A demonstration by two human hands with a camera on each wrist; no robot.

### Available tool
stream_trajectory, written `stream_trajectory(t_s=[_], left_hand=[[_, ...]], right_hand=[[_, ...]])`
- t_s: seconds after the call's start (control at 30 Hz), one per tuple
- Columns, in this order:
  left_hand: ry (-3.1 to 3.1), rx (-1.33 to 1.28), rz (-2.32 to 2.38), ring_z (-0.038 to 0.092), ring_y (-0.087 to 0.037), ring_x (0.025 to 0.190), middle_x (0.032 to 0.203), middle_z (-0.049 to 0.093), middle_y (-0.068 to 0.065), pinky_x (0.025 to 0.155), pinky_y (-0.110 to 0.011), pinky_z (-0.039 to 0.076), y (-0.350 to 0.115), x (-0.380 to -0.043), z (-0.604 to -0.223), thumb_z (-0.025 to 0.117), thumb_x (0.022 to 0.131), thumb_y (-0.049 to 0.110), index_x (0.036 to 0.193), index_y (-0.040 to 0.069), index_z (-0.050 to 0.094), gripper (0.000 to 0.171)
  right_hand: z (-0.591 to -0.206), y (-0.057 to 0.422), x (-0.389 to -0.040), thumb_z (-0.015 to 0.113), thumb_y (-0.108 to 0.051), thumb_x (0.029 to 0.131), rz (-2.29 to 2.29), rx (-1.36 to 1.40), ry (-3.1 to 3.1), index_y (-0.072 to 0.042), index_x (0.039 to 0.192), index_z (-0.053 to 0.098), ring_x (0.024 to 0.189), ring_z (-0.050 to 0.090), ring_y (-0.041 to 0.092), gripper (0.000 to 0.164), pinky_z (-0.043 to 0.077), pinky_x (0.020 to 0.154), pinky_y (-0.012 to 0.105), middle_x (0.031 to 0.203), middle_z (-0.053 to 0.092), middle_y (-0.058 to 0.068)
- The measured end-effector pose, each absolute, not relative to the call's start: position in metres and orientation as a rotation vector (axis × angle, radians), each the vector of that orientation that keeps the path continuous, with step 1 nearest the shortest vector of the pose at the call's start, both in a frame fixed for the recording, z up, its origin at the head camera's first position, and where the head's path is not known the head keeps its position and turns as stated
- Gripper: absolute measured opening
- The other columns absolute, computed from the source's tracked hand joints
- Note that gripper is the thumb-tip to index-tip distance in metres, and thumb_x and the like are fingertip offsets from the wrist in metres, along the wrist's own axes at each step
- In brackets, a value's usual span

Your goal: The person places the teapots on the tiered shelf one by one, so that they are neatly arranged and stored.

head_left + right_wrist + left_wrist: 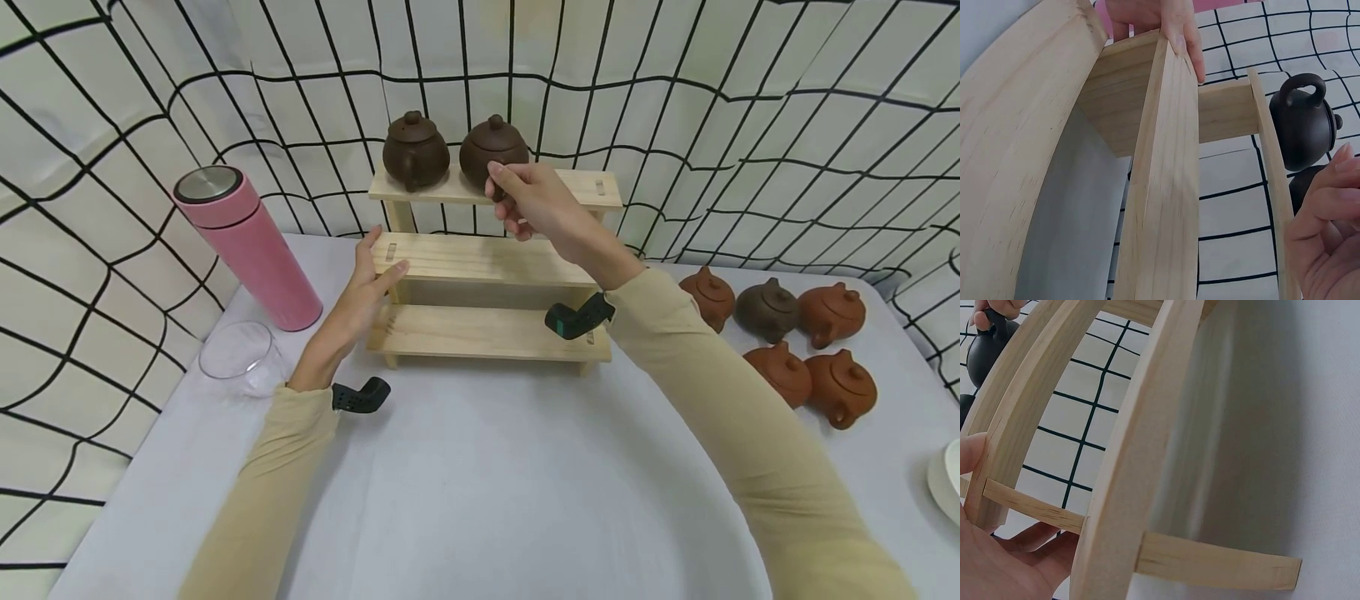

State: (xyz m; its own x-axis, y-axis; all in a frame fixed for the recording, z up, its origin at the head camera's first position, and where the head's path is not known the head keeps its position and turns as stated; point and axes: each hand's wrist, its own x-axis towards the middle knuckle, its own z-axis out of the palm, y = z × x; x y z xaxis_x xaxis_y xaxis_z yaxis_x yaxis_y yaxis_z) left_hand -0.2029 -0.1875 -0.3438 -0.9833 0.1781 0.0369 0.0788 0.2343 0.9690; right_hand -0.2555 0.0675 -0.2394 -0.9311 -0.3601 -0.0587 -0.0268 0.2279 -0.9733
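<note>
A three-tier wooden display stand stands on the white table. My left hand grips the left end of its middle shelf, thumb on top; the left wrist view shows the fingers curled behind the stand's side. On the top shelf are two dark brown clay teapots. My right hand pinches the handle of the right-hand teapot, covering that handle in the head view. Beside it, on the left, sits the other dark teapot, its looped handle visible in the right wrist view. Both lower shelves are bare.
To the right, several reddish clay teapots cluster with one grey-brown teapot. A pink thermos and a clear glass stand left. Black wire grid encloses the back and sides. A white bowl-like object shows at the right edge.
</note>
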Motion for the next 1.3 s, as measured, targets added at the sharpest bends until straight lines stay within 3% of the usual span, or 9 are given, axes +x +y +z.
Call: stream_trajectory(t_s=[0.3, 0.5, 0.77, 0.93, 1.3], left_hand=[[2.401, 0.254, 1.886, -0.014, -0.019, 0.158, 0.173, -0.016, -0.013, 0.127, -0.044, -0.005, -0.186, -0.204, -0.344, 0.042, 0.113, 0.023, 0.165, 0.010, -0.014, 0.078], [2.412, 0.245, 1.873, -0.012, -0.021, 0.158, 0.173, -0.013, -0.014, 0.127, -0.046, -0.004, -0.182, -0.203, -0.344, 0.043, 0.112, 0.024, 0.166, 0.010, -0.012, 0.078], [2.402, 0.250, 1.882, -0.012, -0.022, 0.158, 0.173, -0.014, -0.016, 0.127, -0.046, -0.004, -0.180, -0.203, -0.346, 0.043, 0.112, 0.026, 0.166, 0.010, -0.012, 0.079], [2.413, 0.257, 1.865, -0.011, -0.020, 0.158, 0.173, -0.014, -0.014, 0.127, -0.044, -0.003, -0.183, -0.203, -0.345, 0.043, 0.112, 0.027, 0.166, 0.011, -0.012, 0.079], [2.516, 0.230, 1.711, 0.002, -0.028, 0.159, 0.174, -0.004, -0.016, 0.128, -0.049, 0.009, -0.191, -0.201, -0.338, 0.042, 0.113, 0.029, 0.167, 0.010, -0.011, 0.077]], right_hand=[[-0.245, 0.067, -0.258, 0.044, -0.036, 0.113, -1.803, -0.393, 2.205, -0.007, 0.103, 0.062, 0.056, 0.046, 0.011, 0.036, 0.035, 0.052, 0.022, 0.072, 0.052, 0.000], [-0.255, 0.072, -0.244, 0.046, -0.034, 0.113, -1.880, -0.331, 2.209, -0.009, 0.127, 0.055, 0.062, 0.052, 0.013, 0.031, 0.042, 0.055, 0.023, 0.092, 0.060, 0.007], [-0.264, 0.102, -0.196, 0.048, -0.027, 0.113, -1.855, -0.340, 2.270, -0.014, 0.151, 0.037, 0.070, 0.059, 0.017, 0.042, 0.046, 0.059, 0.026, 0.110, 0.061, 0.013], [-0.266, 0.133, -0.165, 0.050, -0.022, 0.112, -1.714, -0.392, 2.337, -0.011, 0.148, 0.041, 0.071, 0.059, 0.020, 0.039, 0.047, 0.059, 0.028, 0.108, 0.061, 0.016], [-0.273, 0.187, -0.105, 0.049, -0.010, 0.110, -1.586, -0.450, 2.472, -0.003, 0.135, 0.047, 0.071, 0.060, 0.026, 0.026, 0.048, 0.056, 0.031, 0.103, 0.062, 0.016]])
